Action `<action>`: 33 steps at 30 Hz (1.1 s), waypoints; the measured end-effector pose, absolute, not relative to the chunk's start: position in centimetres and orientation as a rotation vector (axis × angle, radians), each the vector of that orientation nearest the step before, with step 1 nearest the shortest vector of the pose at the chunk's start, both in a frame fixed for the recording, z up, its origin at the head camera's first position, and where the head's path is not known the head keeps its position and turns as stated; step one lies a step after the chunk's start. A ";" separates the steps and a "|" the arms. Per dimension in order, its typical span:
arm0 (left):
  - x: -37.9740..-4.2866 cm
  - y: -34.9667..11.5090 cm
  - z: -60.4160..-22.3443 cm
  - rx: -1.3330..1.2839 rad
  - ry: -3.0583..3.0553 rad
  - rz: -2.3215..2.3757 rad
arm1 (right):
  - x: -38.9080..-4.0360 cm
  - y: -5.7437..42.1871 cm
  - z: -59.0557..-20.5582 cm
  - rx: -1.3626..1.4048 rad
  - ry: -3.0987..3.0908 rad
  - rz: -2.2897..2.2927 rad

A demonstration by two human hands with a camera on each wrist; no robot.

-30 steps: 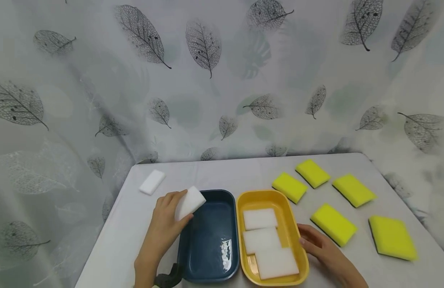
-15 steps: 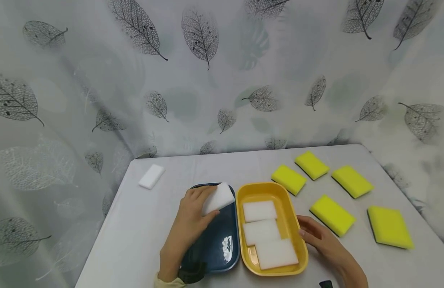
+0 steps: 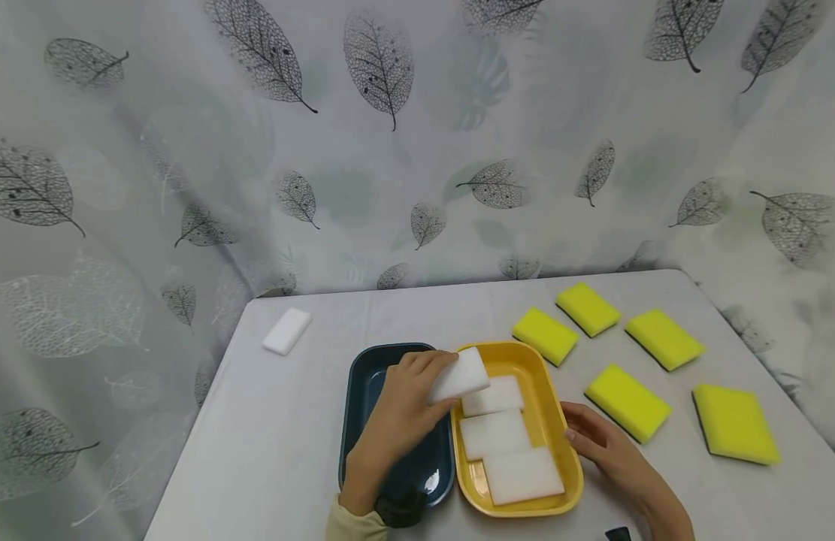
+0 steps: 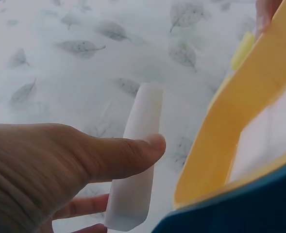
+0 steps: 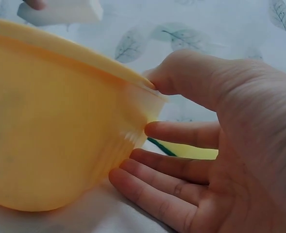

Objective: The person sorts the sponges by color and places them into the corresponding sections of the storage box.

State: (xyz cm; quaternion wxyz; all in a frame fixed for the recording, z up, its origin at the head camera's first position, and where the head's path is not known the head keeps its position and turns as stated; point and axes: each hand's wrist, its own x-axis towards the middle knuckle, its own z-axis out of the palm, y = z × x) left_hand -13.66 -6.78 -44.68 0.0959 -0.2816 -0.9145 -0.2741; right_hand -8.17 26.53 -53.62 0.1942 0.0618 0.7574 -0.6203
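Between thumb and fingers my left hand (image 3: 398, 413) pinches a white sponge block (image 3: 466, 373). The block is over the far left part of the yellow tray (image 3: 540, 409), overlapping its rim in the head view. In the left wrist view the thumb lies across the block's face. Inside the yellow tray, several white sponges (image 3: 494, 434) lie in a column. My right hand (image 3: 609, 451) touches the tray's right side, thumb at the rim and fairly straight fingers against the outer wall (image 5: 75, 126). A dark blue tray (image 3: 364, 379) stands directly left, partly hidden by my left forearm.
Several yellow sponges (image 3: 628, 403) with dark undersides are spread on the table to the right of the yellow tray. One more white sponge (image 3: 287, 330) lies at the back left. A leaf-patterned curtain (image 3: 349, 180) hangs behind the white-covered table (image 3: 255, 428).
My left hand has carried the white sponge rightward, from the blue tray's left edge across to the yellow tray. The right hand has stayed at the yellow tray's side. The head view has tilted slightly.
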 end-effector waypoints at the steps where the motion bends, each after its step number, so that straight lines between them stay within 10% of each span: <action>1: -13.7 -6.5 -44.7 -0.845 -2.716 -0.818 | -8.2 26.5 -53.6 0.170 2.124 -1.740; 33: -13.2 -1.2 -47.7 -1.011 -2.791 -0.438 | -8.2 26.6 -53.8 0.149 2.096 -1.778</action>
